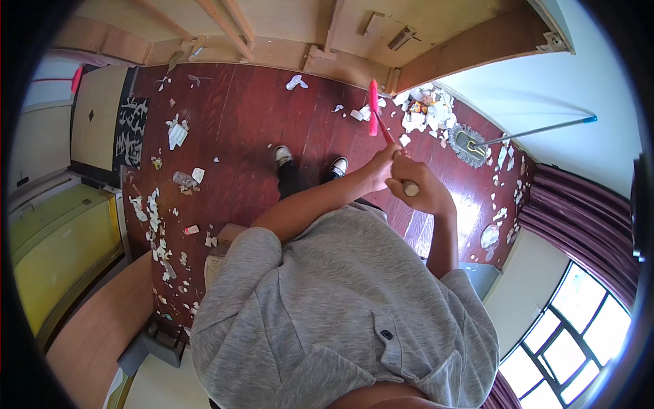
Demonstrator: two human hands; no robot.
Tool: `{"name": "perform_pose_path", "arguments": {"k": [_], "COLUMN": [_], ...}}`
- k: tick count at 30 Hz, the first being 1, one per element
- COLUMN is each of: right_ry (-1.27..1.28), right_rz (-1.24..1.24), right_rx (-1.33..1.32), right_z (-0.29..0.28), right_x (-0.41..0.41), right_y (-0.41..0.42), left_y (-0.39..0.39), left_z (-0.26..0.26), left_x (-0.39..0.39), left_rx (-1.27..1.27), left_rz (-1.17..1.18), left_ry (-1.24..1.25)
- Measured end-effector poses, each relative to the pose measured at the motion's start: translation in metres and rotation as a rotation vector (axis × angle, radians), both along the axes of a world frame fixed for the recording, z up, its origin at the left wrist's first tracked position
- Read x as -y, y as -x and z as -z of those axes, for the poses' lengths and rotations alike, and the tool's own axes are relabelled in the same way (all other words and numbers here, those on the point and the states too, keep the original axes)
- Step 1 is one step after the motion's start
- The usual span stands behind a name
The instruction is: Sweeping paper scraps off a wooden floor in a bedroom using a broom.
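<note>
Both hands grip the handle of a broom with a pink head [373,108]. My left hand [382,166] is closed around the handle, nearer the head. My right hand [420,185] holds the upper end, where a round, pale handle tip shows beside the thumb. The pink head is over the dark red wooden floor [245,122], close to a heap of crumpled white paper scraps [431,110] at the wooden frame's corner. Whether the head touches the floor cannot be told. Two shoes stand on the floor beyond the arms.
A grey string mop [469,145] leans against the white wall at the right. Paper litter and a clear plastic bottle [183,179] lie on the left floor. A wooden frame [347,66] spans the far side. Purple curtains [572,209] hang at the right.
</note>
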State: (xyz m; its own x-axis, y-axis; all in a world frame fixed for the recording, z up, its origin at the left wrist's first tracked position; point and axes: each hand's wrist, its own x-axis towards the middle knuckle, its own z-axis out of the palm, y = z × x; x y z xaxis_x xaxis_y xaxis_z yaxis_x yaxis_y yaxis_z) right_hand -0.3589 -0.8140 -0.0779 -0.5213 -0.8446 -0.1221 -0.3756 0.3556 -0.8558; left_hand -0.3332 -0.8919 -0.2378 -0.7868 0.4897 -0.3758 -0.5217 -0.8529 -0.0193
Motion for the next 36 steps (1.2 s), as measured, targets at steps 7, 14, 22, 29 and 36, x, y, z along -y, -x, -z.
{"name": "perform_pose_path", "arguments": {"k": [7,14,22,29,36], "right_ry": [0.174,0.593,0.341,0.384,0.403], "right_rz": [0.200,0.800,0.982,0.999,0.851], "right_rx": [0.163,0.529,0.383,0.309,0.238], "right_z": [0.013,0.144,0.147,0.070,0.057], "right_x": [0.045,0.111,0.076,0.063,0.079], "right_y": [-0.010,-0.041,-0.036,-0.006,-0.029], "left_y": [-0.006,-0.015,-0.003,0.029,0.006], "left_z": [-0.005,0.095,0.089,0.048,0.043], "left_x": [0.071,0.139,0.103,0.058,0.074], "left_rx": [0.189,0.520,0.321,0.179,0.197], "left_rz": [-0.175,-0.241,-0.022,0.031,0.064], "left_ry": [0.332,0.597,0.518,-0.080,-0.054]}}
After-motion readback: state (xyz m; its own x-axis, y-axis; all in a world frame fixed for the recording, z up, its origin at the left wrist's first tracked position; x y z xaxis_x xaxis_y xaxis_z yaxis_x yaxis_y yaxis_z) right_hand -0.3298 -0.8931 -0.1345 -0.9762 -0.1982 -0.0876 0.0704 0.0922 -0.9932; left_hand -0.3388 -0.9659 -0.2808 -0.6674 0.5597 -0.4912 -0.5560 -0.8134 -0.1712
